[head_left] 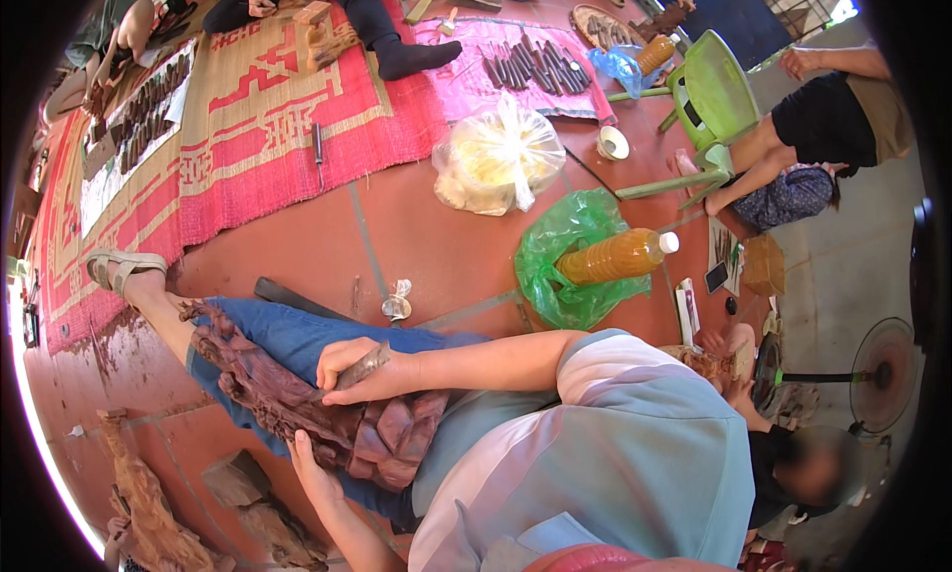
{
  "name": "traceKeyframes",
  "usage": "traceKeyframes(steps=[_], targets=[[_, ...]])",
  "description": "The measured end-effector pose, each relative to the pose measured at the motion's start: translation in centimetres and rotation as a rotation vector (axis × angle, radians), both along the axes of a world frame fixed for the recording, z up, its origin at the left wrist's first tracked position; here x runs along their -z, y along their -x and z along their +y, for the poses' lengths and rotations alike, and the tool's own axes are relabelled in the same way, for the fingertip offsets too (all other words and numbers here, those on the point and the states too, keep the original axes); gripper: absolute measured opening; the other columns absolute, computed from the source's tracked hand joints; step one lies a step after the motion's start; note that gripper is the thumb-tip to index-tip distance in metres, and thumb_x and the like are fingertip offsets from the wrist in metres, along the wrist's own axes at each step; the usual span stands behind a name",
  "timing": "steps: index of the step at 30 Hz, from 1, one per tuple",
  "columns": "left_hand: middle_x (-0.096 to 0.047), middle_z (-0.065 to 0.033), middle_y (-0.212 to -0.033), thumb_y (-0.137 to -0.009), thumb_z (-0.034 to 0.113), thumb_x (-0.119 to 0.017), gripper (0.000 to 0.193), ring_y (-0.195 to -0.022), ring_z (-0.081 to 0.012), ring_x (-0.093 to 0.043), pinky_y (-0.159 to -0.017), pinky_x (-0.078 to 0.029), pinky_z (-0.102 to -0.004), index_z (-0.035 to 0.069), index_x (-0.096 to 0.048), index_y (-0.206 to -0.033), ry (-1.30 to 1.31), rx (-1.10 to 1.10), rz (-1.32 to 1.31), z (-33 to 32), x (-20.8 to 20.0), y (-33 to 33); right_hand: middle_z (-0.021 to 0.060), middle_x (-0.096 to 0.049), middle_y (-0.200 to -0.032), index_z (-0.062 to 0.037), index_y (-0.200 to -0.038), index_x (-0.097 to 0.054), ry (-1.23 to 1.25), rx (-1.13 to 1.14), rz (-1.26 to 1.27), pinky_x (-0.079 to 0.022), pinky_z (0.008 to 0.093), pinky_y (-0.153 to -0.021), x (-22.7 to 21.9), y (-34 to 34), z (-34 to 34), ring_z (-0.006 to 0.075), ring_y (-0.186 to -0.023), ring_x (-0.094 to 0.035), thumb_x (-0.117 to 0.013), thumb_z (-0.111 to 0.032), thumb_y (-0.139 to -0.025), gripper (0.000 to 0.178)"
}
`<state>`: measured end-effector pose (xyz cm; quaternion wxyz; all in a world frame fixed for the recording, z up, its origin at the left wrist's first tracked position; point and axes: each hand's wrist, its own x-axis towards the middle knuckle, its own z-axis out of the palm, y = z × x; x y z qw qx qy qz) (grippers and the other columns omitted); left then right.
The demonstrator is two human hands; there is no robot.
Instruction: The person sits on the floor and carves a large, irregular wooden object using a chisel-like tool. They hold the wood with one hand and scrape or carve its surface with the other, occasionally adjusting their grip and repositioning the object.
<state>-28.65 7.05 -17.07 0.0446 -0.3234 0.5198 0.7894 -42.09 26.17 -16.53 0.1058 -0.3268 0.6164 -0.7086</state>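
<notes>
A dark reddish-brown wood carving [327, 413], deeply cut with knobbly and leaf-like shapes, lies across my lap along my blue-trousered legs. Above its middle, my right hand [362, 372] is closed around a flat grey-brown hand tool [363, 365]. The tool's far end is mostly hidden by the fingers and points down at the carving; its exact kind I cannot make out. My left hand [317, 478] lies against the carving's near left edge with its fingers stretched out, and nothing shows in its grasp.
On the tiles stand a bottle of amber liquid [615, 257] on a green plastic bag [545, 285] and a tied clear bag [501, 161]. Rows of dark-handled tools [535, 66] lie on a pink cloth. Wood pieces [238, 480] lie left; a green chair [709, 91] and other people sit around.
</notes>
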Motion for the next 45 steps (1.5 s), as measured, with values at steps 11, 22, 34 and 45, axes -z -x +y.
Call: traceKeyframes(steps=[11, 22, 34, 45], targets=[[-0.049, -0.0114, -0.126, -0.092, 0.034, -0.057, 0.052, -0.114, -0.0217, -0.049, -0.097, -0.039, -0.0351, -0.001, -0.042, -0.127, 0.054, -0.016, 0.026, 0.2, 0.3, -0.2, 0.0097, -0.058, -0.092, -0.0042, -0.078, -0.054, -0.105, -0.17, 0.128, -0.049, 0.0303, -0.068, -0.1, 0.1, 0.7, 0.0219, -0.083, -0.059, -0.071, -0.011, -0.077, 0.019], [-0.052, -0.0111, -0.122, -0.092, 0.034, -0.056, 0.046, -0.11, -0.0218, -0.051, -0.094, -0.041, -0.0357, 0.0, -0.046, -0.121, 0.1, 0.045, -0.1, 0.1, -0.4, 0.1, 0.0129, -0.062, -0.1, -0.0032, -0.086, -0.06, -0.163, -0.214, -0.075, -0.05, 0.0317, -0.073, 0.5, -0.2, 1.2, 0.0212, -0.09, -0.061, -0.066, -0.015, -0.081, 0.014], [-0.049, -0.0122, -0.127, -0.093, 0.033, -0.055, 0.055, -0.113, -0.0236, -0.05, -0.096, -0.041, -0.0356, -0.001, -0.038, -0.133, 0.223, -0.096, -0.034, 1.9, -0.3, -0.1, 0.0118, -0.062, -0.096, -0.0027, -0.087, -0.061, -0.176, -0.184, -0.118, -0.049, 0.0314, -0.076, 0.8, -0.4, 1.0, 0.0211, -0.088, -0.062, -0.066, -0.014, -0.081, 0.014], [-0.044, -0.0155, -0.134, -0.092, 0.034, -0.056, 0.063, -0.12, -0.0258, -0.045, -0.099, -0.037, -0.0358, -0.001, -0.033, -0.138, 0.282, -0.037, -0.041, 1.2, -0.2, -0.4, 0.0104, -0.063, -0.095, -0.0029, -0.089, -0.063, -0.237, -0.173, -0.162, -0.05, 0.032, -0.076, 0.0, -0.7, 1.2, 0.0213, -0.09, -0.062, -0.067, -0.016, -0.081, 0.015]])
